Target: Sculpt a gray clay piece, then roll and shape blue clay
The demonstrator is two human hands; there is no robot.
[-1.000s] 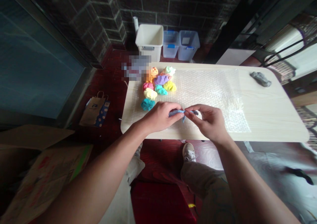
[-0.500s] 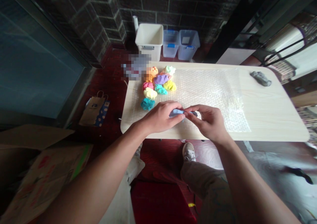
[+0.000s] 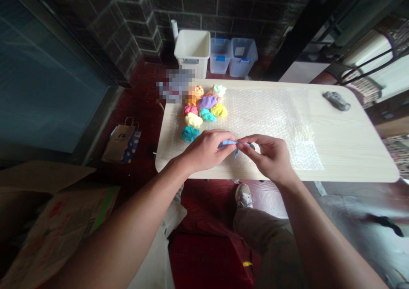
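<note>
My left hand (image 3: 213, 149) is closed, thumb and fingers pinching the left end of a light-blue soft strip (image 3: 228, 143), cloth-like in look; its exact kind is unclear. From the other side my right hand (image 3: 267, 153) grips the strip with pressed fingertips, nearly touching the left ones. A short blue tail hangs below the pinch, and a dark bit shows at the right fingers. Both hands are above the near edge of the table. Left of them lie several bright soft bundles, among them a teal one (image 3: 190, 134), a cream one (image 3: 193, 120) and a purple one (image 3: 208, 102).
Bubble wrap (image 3: 265, 110) covers much of the pale table (image 3: 358, 148). A grey crumpled bundle (image 3: 336, 101) lies at the right end. Behind the table stand a white bin (image 3: 193, 63) and two clear boxes. A paper bag (image 3: 117, 142) and a cardboard box (image 3: 64, 229) are on the left.
The blue strip looked broader half a second ago and is narrow again now, its tail hanging lower. Both hands keep their grip in nearly the same place.
</note>
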